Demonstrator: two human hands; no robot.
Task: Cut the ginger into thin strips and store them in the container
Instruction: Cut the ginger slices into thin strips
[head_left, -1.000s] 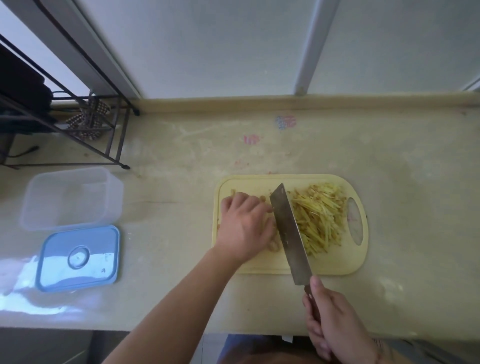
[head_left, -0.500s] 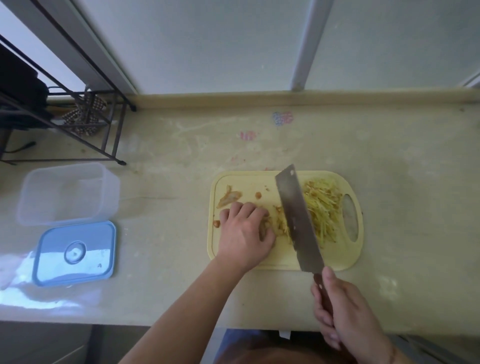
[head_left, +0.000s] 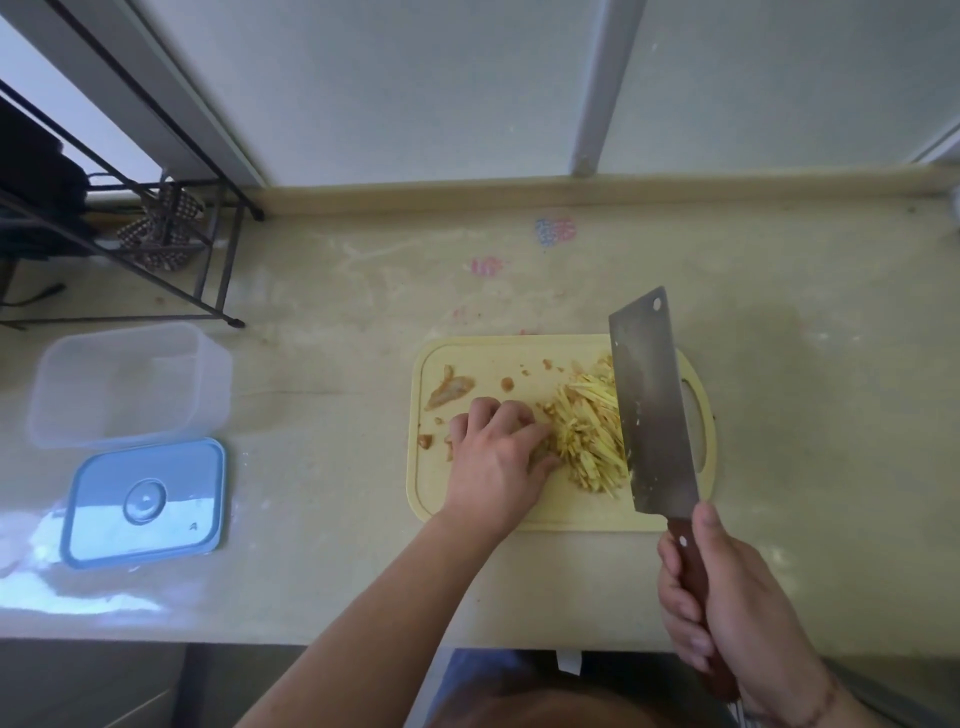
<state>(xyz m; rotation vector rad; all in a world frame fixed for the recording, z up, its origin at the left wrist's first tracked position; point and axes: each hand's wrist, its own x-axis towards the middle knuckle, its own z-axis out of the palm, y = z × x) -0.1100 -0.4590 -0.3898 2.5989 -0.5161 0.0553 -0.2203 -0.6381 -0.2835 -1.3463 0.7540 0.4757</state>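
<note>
Ginger strips (head_left: 589, 441): lay in a loose pale heap on the cutting board (head_left: 519, 512), between the two hands, touching the left fingertips on one side and the cleaver blade on the other.
Handling: judged light, thin, damp and easily scattered; stiff enough to snap, too fine to pinch one by one. Best gathered as a bunch, scooped against the flat of the blade or swept from the board.
Left hand (head_left: 498, 457): rested palm down on the board, fingers curled at the heap's near edge, pressing it together; whether it gripped any strips could not be told.
Right hand (head_left: 727, 603): clenched around the wooden handle of the cleaver (head_left: 652, 410), blade raised and tilted over the heap's far side.
Scraps (head_left: 449, 389): brownish trimmings lay beyond the left hand, apart from the heap.
Container (head_left: 130, 384): stood open on the worktop (head_left: 322, 545), well to the left of the left hand, its blue lid (head_left: 145, 501) just beside it.
</note>
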